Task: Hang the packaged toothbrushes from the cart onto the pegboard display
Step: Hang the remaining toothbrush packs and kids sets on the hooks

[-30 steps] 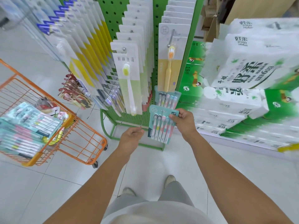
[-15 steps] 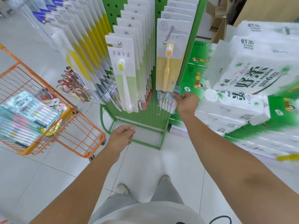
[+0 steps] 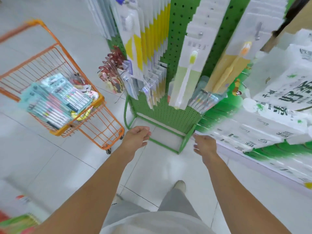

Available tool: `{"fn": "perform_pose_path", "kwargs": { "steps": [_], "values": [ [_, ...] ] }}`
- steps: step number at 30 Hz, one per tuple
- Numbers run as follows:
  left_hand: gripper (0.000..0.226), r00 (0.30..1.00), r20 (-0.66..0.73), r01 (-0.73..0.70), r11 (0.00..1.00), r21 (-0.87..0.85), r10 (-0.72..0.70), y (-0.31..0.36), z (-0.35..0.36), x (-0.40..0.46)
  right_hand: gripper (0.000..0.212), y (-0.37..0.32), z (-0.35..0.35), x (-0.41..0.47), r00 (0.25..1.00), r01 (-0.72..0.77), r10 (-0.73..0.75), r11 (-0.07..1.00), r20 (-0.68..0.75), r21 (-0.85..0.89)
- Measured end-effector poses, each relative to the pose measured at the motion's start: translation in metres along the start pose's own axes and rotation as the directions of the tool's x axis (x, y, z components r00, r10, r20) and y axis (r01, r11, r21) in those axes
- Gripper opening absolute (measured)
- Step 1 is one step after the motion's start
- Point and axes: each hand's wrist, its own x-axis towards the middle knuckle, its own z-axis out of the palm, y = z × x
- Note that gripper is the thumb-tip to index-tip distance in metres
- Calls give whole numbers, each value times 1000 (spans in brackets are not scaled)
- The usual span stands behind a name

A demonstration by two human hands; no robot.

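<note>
An orange wire cart (image 3: 108,127) stands at the left with a pile of teal multi-packs of toothbrushes (image 3: 55,102) in its top basket. The green pegboard display (image 3: 170,114) rises ahead, full of hanging toothbrush packs. Low on its right side hang teal multi-packs (image 3: 204,100), free of my hands. My left hand (image 3: 137,136) hovers loosely curled in front of the display's base and holds nothing. My right hand (image 3: 204,146) is lower right of the hung packs, fingers apart and empty. The view is motion-blurred.
Stacks of white-and-green tissue packs (image 3: 276,102) fill the right side, close to my right arm. The display's green foot frame (image 3: 162,144) juts onto the tiled floor (image 3: 50,166). My shoes (image 3: 179,185) are below.
My right hand hung the teal multi-pack low on the display, let go and dropped back down. My left hand stayed low. The view swung toward the cart.
</note>
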Motion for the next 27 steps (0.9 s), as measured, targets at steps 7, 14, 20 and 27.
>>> {"fn": "perform_pose_path", "kwargs": {
  "steps": [7, 14, 20, 27],
  "values": [
    [4, 995, -93, -56, 988, -144, 43, 2, -178, 12, 16, -4, 193, -135, 823, 178, -4, 951, 568, -252],
    [8, 952, -304, -77, 948, -307, -21, 2, -361, 30, 17, -78, 365, -219, 681, 349, -143, 926, 718, -146],
    [35, 882, -461, -52, 952, -301, -98, 10, -414, 99, 30, -118, 441, -191, 691, 450, -211, 874, 691, -183],
    [67, 747, -657, 5, 990, -143, -98, 36, -484, 177, 71, -188, 567, -104, 698, 631, -278, 674, 660, -384]
  ]
}}
